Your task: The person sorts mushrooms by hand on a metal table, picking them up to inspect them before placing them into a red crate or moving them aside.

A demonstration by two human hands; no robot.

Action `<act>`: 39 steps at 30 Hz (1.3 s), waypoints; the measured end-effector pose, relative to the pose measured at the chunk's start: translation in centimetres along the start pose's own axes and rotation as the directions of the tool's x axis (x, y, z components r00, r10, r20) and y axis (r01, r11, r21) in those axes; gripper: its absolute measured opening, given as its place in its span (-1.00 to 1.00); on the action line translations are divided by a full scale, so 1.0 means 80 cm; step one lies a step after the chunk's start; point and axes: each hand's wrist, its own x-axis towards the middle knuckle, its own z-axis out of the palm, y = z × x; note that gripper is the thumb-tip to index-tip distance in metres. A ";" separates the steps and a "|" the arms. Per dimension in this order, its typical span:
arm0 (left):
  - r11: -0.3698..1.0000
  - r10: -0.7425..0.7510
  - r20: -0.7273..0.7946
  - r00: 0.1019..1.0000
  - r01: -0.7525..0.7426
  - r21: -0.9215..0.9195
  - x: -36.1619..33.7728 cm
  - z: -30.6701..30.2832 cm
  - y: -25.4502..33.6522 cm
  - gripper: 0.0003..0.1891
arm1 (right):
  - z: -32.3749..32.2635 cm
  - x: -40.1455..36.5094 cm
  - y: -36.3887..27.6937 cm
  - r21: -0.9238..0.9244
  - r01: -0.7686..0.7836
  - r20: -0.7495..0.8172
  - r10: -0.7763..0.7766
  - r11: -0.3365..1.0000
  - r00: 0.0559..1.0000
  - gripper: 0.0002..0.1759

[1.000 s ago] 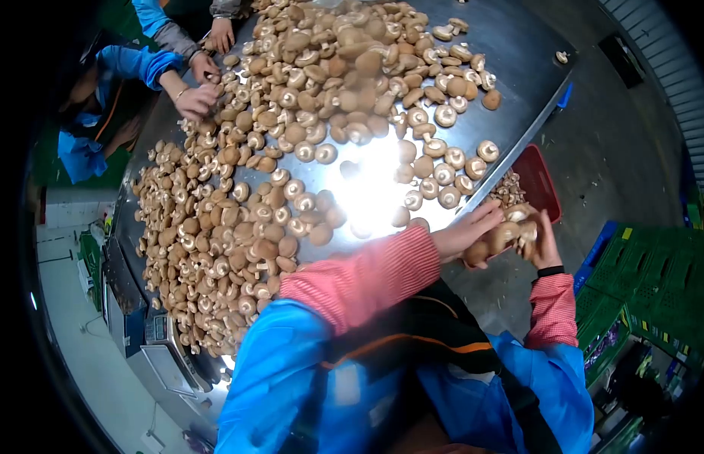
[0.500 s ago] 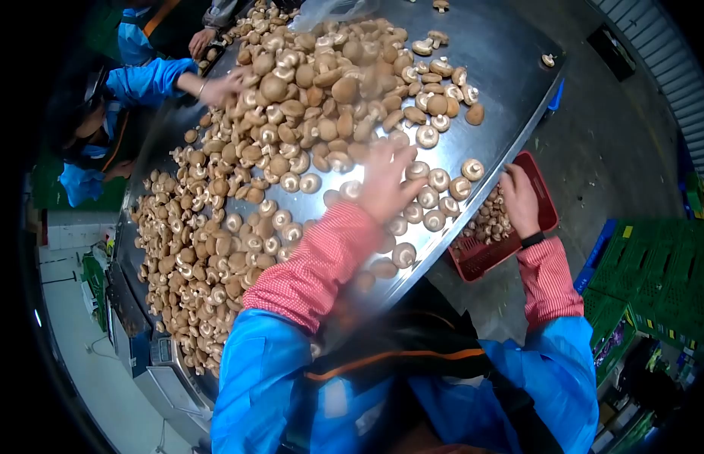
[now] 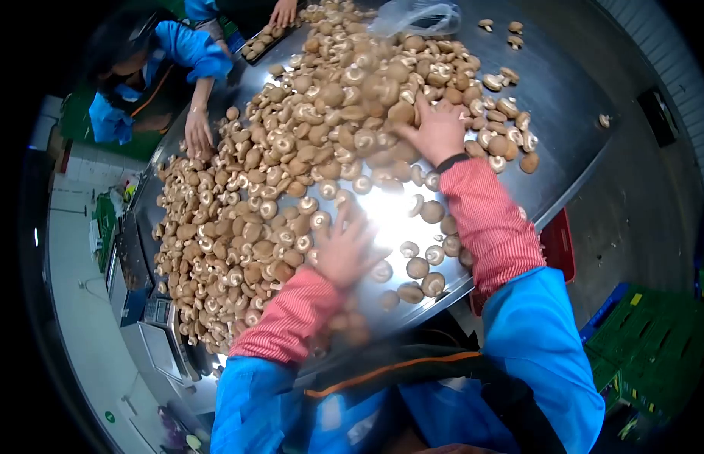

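A big heap of brown shiitake mushrooms [image 3: 250,219] covers much of a steel table [image 3: 552,98]. My right hand [image 3: 437,130] lies over the heap's right part, with thumb and forefinger apart beside a brown cap [image 3: 401,113]. Its other fingertips are partly hidden, and I see nothing held in it. At the heap's near edge, my left hand [image 3: 343,248] touches or hovers just above the mushrooms. It is slightly blurred, its fingers spread. Several loose mushrooms [image 3: 417,267] lie between my hands and the table's near edge.
A red basket [image 3: 558,244] is below the table edge, partly hidden by my right sleeve. A co-worker's hand [image 3: 198,133] reaches the heap's left side. At the back are a plastic bag [image 3: 416,18] and a black tray [image 3: 263,44] of mushrooms. Green crates [image 3: 655,348] stand right.
My right hand has left the red basket and moved over the heap. My left hand has moved left and nearer to me. The view has shifted, and the co-worker's hand has drawn back left.
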 end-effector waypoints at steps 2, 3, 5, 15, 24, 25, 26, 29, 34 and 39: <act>1.000 -0.024 -0.007 1.000 0.024 0.011 -0.037 -0.009 -0.012 -0.18 | 0.001 -0.042 -0.034 -0.110 0.062 0.054 -0.057 0.992 0.997 0.08; 0.998 -0.060 -0.005 0.998 0.060 -0.005 -0.058 0.001 -0.021 -0.13 | 0.008 -0.058 -0.048 -0.106 0.073 0.069 -0.066 0.992 0.995 0.05; 0.991 -0.128 0.056 0.990 0.125 0.055 -0.090 -0.008 -0.030 -0.11 | 0.023 -0.093 -0.073 -0.076 0.107 0.104 -0.099 0.991 0.990 -0.03; 0.962 -0.188 -0.150 0.971 0.152 -0.225 -0.151 -0.036 -0.056 -0.48 | -0.045 -0.261 -0.138 0.450 0.328 0.191 -0.448 0.831 0.874 -0.47; 0.963 -0.033 -0.470 0.882 -0.099 -0.252 0.046 -0.045 -0.109 -0.41 | -0.051 -0.134 -0.039 0.313 0.094 0.112 -0.135 0.945 0.984 -0.47; 0.960 -0.034 -0.437 0.899 -0.093 -0.265 0.069 -0.040 -0.112 -0.36 | -0.042 -0.122 -0.041 0.279 0.161 0.076 -0.189 0.947 0.979 -0.46; 0.985 -0.034 -0.403 0.914 -0.038 -0.170 0.088 -0.035 -0.110 -0.33 | -0.032 -0.115 -0.044 0.242 0.225 0.043 -0.242 0.944 0.969 -0.45; 0.985 -0.070 -0.261 0.963 0.108 0.137 0.116 -0.013 -0.118 -0.27 | 0.012 -0.125 -0.076 0.078 0.361 0.123 -0.369 0.929 0.921 -0.31; 0.980 -0.166 -0.149 0.975 0.180 0.086 0.050 -0.021 -0.155 -0.30 | 0.007 -0.183 -0.102 0.147 0.340 0.152 -0.361 0.929 0.920 -0.54; 0.944 -0.319 -0.081 0.944 0.309 -0.117 -0.072 -0.006 -0.174 -0.21 | -0.051 -0.230 -0.107 0.458 0.285 0.262 -0.435 0.842 0.862 -0.51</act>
